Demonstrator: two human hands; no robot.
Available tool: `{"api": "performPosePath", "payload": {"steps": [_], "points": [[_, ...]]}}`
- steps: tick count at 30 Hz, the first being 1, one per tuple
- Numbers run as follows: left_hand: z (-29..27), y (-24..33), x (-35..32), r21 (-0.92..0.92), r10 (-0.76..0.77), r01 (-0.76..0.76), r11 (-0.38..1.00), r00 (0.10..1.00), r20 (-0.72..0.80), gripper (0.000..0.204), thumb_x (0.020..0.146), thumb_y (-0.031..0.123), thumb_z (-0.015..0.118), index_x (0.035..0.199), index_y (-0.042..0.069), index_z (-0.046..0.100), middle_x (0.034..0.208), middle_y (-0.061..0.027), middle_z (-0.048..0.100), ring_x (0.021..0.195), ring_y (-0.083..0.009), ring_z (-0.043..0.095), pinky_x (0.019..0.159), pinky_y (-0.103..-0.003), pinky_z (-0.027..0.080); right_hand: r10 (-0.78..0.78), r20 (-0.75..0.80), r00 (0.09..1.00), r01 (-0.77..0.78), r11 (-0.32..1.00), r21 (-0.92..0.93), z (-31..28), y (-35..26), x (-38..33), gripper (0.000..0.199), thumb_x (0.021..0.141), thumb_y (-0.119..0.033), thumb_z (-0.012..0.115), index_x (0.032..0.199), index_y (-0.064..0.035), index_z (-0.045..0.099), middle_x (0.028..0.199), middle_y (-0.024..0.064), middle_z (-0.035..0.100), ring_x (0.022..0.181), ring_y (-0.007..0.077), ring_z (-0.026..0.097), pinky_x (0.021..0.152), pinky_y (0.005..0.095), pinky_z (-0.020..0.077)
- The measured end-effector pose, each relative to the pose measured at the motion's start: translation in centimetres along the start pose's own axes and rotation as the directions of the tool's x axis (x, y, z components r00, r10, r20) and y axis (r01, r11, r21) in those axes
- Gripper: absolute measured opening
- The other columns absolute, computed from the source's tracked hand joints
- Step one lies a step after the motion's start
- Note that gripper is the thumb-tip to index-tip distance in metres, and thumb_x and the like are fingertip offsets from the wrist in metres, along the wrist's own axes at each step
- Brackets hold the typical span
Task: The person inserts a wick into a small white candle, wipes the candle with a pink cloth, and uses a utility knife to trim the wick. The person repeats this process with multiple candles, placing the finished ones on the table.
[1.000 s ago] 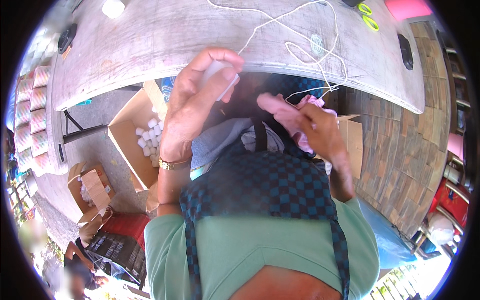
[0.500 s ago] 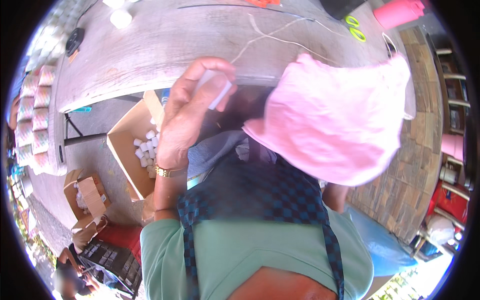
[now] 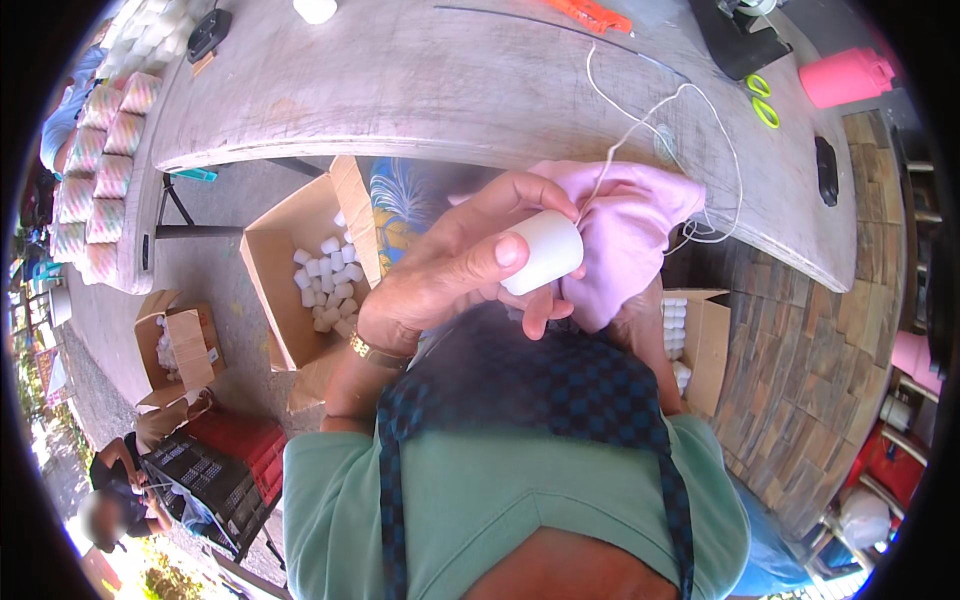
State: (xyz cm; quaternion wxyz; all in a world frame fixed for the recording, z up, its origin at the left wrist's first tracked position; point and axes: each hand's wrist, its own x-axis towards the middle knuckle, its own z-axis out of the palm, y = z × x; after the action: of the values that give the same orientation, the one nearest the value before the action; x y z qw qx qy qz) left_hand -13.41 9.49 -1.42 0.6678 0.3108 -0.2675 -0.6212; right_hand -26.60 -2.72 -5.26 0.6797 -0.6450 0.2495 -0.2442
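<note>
I note the left hand [image 3: 455, 270] closed around a smooth white cylinder [image 3: 543, 252], thumb pressed on its rounded side. Touching it at 3 o'clock sits a soft, crumpled pink cloth [image 3: 625, 230]. The right hand [image 3: 640, 325] is mostly hidden beneath that cloth; I cannot tell its grip. Thin white string [image 3: 690, 150] loops from the cloth across the worn grey table [image 3: 420, 90]. At 9 o'clock, an open cardboard box [image 3: 290, 270] holds similar white cylinders.

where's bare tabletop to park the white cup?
Widest free patch on the table: the middle, between the black gadget at the left end and the white string. Crowded on the right: string, green scissors, pink jug. Left hand holds the white cup.
</note>
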Motion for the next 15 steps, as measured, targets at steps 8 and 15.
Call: {"api": "performPosePath", "payload": {"steps": [8, 15], "points": [[-1.1, -1.9, -0.5, -0.462, 0.038, 0.000, 0.887, 0.997, 0.073, 0.067, 0.094, 0.055, 0.047, 0.137, 0.005, 0.036, 0.108, -0.0196, 0.054, 0.071, -0.0217, 0.063, 0.094, -0.044, 0.051, 0.003, 0.004, 1.000, -0.003, 0.999, -0.042, -1.0, -0.9, 0.4, 0.028, 0.092, -0.017, 0.057, 0.114, 0.0002, 0.056, 0.098, 0.0129, 0.062, 0.080, 0.0234, 0.061, 0.065, 0.0326, 0.0527], [-0.8, -1.7, -1.2, -0.593, 0.007, 0.154, 0.790, 0.965, 0.261, 0.082, 0.078, 0.043, 0.065, 0.141, 0.001, 0.031, 0.124, -0.0272, 0.053, 0.087, -0.0333, 0.068, 0.093, -0.043, 0.048, -0.027, 0.009, 1.000, 0.028, 0.999, -0.041, 4.3, 0.9, 0.5, 0.028, 0.092, -0.017, 0.058, 0.114, 0.0002, 0.056, 0.097, 0.0128, 0.062, 0.079, 0.0232, 0.061, 0.064, 0.0325, 0.0526]]}}
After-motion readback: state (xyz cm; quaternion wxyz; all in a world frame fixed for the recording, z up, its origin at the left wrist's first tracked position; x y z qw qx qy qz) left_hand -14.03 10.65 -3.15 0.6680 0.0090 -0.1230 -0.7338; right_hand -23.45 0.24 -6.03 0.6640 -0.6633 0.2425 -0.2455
